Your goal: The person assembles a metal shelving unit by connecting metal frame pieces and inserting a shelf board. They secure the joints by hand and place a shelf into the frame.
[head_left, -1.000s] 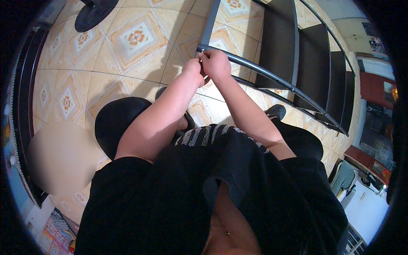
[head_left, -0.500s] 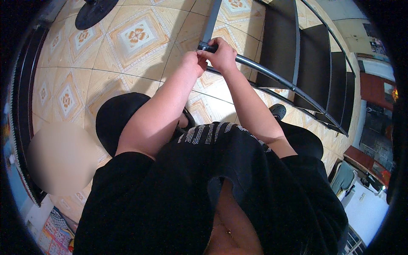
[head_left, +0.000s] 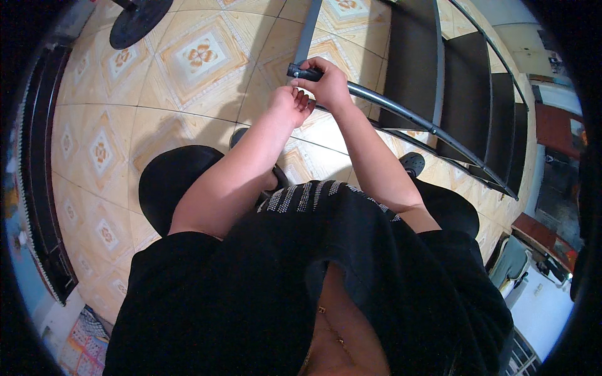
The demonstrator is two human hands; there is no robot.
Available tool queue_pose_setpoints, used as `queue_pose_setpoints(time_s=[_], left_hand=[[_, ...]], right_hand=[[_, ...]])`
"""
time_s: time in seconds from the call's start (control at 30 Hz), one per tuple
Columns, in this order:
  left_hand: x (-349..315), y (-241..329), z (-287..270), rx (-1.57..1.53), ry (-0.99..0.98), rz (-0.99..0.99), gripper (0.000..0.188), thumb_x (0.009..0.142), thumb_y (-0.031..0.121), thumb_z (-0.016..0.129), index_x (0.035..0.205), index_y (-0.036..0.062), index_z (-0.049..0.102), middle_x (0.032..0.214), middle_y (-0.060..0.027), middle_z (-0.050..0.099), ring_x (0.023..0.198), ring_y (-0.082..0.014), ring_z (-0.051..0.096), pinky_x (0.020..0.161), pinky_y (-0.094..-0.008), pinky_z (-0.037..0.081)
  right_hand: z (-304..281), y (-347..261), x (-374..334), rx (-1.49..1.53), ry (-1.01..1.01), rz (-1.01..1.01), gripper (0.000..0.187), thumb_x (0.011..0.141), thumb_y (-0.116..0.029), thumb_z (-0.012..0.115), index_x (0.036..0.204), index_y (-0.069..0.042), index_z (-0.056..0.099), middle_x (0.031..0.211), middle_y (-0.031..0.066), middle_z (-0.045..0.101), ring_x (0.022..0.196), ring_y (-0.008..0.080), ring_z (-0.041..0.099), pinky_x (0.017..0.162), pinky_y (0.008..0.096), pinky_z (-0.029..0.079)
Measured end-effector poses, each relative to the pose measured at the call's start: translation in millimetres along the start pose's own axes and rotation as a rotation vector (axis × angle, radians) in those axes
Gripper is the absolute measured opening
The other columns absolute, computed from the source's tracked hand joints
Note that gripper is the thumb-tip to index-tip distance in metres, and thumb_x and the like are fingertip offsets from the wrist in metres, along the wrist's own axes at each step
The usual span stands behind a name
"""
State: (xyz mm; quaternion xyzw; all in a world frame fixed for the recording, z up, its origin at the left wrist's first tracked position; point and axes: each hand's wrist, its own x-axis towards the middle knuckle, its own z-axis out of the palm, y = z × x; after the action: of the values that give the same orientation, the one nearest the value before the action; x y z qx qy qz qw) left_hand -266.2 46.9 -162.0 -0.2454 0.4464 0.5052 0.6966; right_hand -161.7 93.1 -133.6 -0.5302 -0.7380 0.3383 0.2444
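Note:
A dark metal shelf rack (head_left: 411, 62) lies tipped at the upper right, with black shelf panels between round tubes. Its long dark tube (head_left: 395, 108) runs from the lower right up to a corner in front of me. My right hand (head_left: 329, 83) is closed around the tube near that corner, thumb and fingers wrapped over it. Just below the tube's black end (head_left: 293, 71), my left hand (head_left: 291, 105) has its fingers curled and the fingertips close together. Whatever they may pinch is too small to make out. A small bright spot, perhaps a screw, shows on the tube end.
Patterned tiles (head_left: 200, 55) cover the floor. A round black base (head_left: 139, 24) stands at the upper left. Along the left edge runs a dark frame (head_left: 41, 169). My knees are on both sides, and a dark clog (head_left: 412, 163) shows near the rack. White furniture (head_left: 542, 307) stands at the right.
My left hand has drawn down slightly from the tube end, leaving more of it visible. My right hand keeps its grip. The blurred pale round shape at the left is gone from view.

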Motion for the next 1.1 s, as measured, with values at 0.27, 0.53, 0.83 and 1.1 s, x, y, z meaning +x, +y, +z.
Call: queue_pose_setpoints(time_s=[0.27,0.53,0.83,1.1], left_hand=[[-3,1,6,-0.021,-0.045,0.027,0.019,0.096,0.018,0.037,0.083,0.0121,0.049,0.081,-0.0006,0.047,0.074,-0.0135,0.048,0.086,-0.0397,0.048],[-5,-1,8,-0.042,-0.021,0.042,0.022,0.096,0.016,0.034,0.080,0.0122,0.049,0.077,0.0001,0.046,0.069,-0.0116,0.046,0.079,-0.0364,0.049],[10,3,3,0.018,-0.056,0.043,0.026,0.097,0.016,0.031,0.090,0.0051,0.053,0.086,-0.0055,0.056,0.080,-0.0192,0.057,0.083,-0.0389,0.049],[8,4,6,0.030,-0.042,0.050,0.022,0.096,0.013,0.031,0.090,0.0100,0.052,0.080,-0.0013,0.051,0.067,-0.0120,0.049,0.076,-0.0331,0.049]], right_hand=[[2,-5,2,-0.061,0.037,0.018,0.040,0.061,-0.027,0.085,0.091,-0.011,0.066,0.087,0.0032,0.069,0.080,0.0188,0.065,0.079,0.0311,0.046],[2,-4,1,-0.116,0.033,0.025,0.043,0.060,-0.033,0.085,0.091,-0.012,0.065,0.087,0.0028,0.069,0.084,0.0208,0.064,0.085,0.0352,0.038],[2,-6,0,-0.124,0.024,0.052,0.042,0.061,-0.034,0.084,0.091,-0.013,0.064,0.087,0.0022,0.069,0.084,0.0206,0.064,0.086,0.0358,0.036],[4,-4,6,-0.147,-0.031,0.118,0.042,0.059,-0.042,0.083,0.089,-0.019,0.065,0.086,0.0044,0.068,0.087,0.0251,0.063,0.086,0.0403,0.036]])
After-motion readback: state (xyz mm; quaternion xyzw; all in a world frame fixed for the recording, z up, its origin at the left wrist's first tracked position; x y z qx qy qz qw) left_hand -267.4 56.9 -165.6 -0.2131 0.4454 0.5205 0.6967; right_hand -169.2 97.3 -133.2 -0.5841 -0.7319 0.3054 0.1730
